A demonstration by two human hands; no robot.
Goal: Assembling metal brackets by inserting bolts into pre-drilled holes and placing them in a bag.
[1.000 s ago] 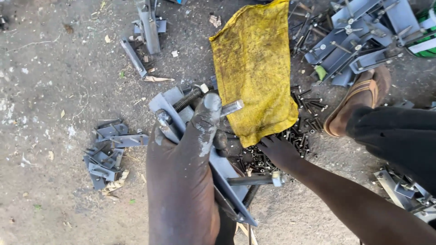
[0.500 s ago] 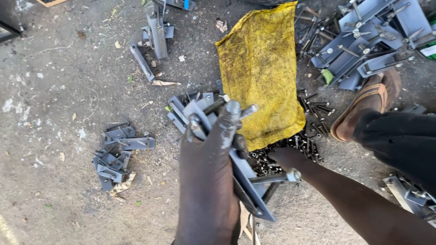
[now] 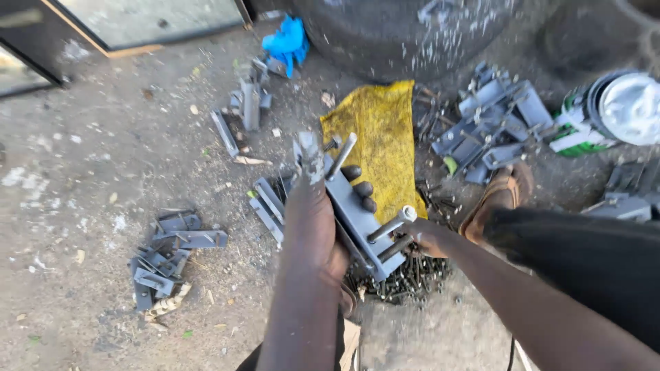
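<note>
Dirt and grit cover the ground (image 3: 82, 158) under you, and your left hand (image 3: 313, 220) is wrapped round a long grey metal bracket (image 3: 354, 216), fingers (image 3: 363, 189) curled over its far edge, holding it raised and slanted above the ground, with one end near the yellow cloth (image 3: 385, 144) and the other low towards your body. Two bolts (image 3: 342, 154) stick up from its upper end and two more from its lower end. Your right hand (image 3: 423, 237) is closed at that lower end, pinching one of the lower bolts (image 3: 392, 225) where it juts from the bracket; just beneath it lies a dark heap of loose screws (image 3: 405, 278). The yellow cloth is spread flat on the ground beyond the bracket, with more dark screws strewn along its right edge. Left of your forearm a small pile of grey brackets (image 3: 168, 257) lies jumbled, and more flat grey pieces (image 3: 268, 206) rest just beside your left hand. Farther off, a few upright metal parts (image 3: 249, 103) stand near a crumpled blue rag (image 3: 285, 41). To the right, a bigger stack of grey brackets (image 3: 491, 127) lies beside a brown sandal (image 3: 502, 199). At the far right a round tin (image 3: 629, 106) with a pale lid lies on its side, a green and white label (image 3: 574, 137) showing along it. A dark tyre (image 3: 412, 31) fills the top, and a framed glass panel (image 3: 137, 20) sits at the top left.
</note>
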